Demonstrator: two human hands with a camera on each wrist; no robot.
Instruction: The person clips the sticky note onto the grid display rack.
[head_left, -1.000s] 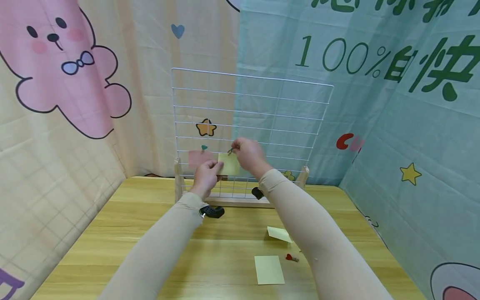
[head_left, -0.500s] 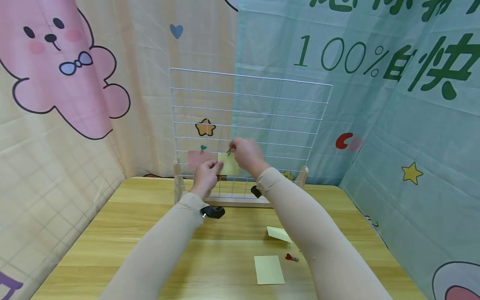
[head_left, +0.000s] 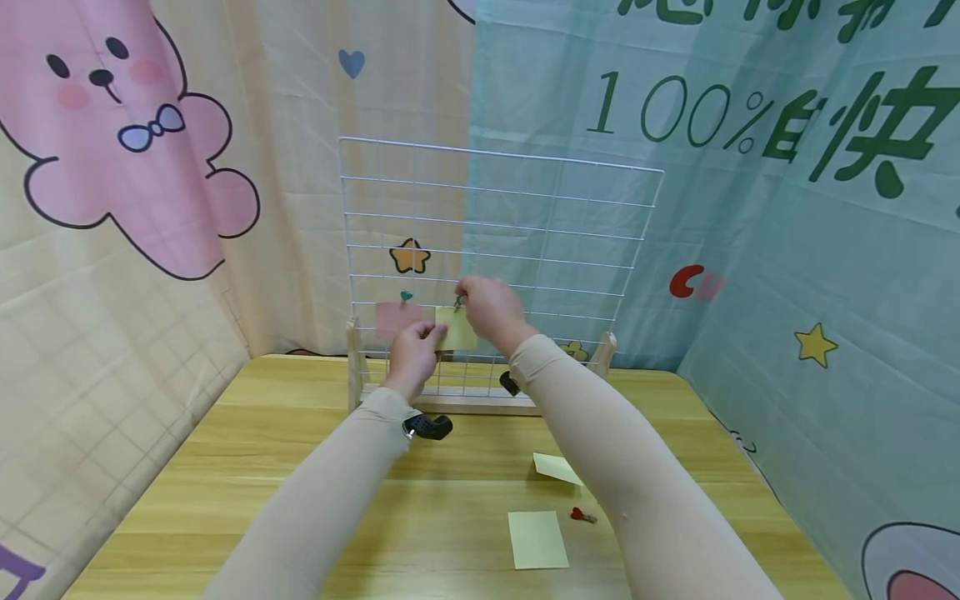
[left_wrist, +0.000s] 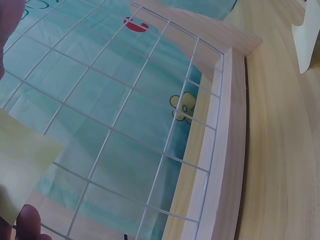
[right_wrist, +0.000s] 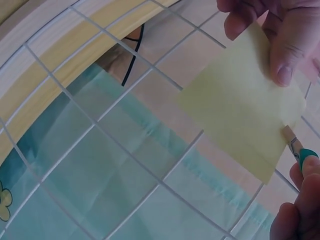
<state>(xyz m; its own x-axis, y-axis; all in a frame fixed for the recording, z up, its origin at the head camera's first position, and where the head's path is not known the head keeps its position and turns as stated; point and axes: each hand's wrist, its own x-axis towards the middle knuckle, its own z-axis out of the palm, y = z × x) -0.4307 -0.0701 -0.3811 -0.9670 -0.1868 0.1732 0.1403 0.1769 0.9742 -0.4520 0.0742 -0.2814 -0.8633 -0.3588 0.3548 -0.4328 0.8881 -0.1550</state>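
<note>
In the head view my left hand [head_left: 412, 357] pinches the left edge of a pale yellow paper note [head_left: 457, 332] against a white wire grid rack [head_left: 502, 153]. My right hand [head_left: 495, 310] is at the note's top edge, its fingertips pinching a small wooden clothespin [right_wrist: 295, 142] with a green decoration. In the right wrist view, the clothespin's tip overlaps the note's edge, beside a grid wire. A pink note [head_left: 397, 319] hangs just left on the grid, under a clip with a green heart [head_left: 406, 297].
On the wooden table [head_left: 420, 517] lie a flat yellow note [head_left: 538, 540], a bent yellow note [head_left: 557, 467] and a clothespin with a red heart [head_left: 582, 515], near the right forearm. The rack stands in a wooden base [head_left: 480, 406]. Printed curtains surround the table.
Both hands stay at the yellow note on the grid. The right hand has shifted very slightly left, and the head view has moved a little.
</note>
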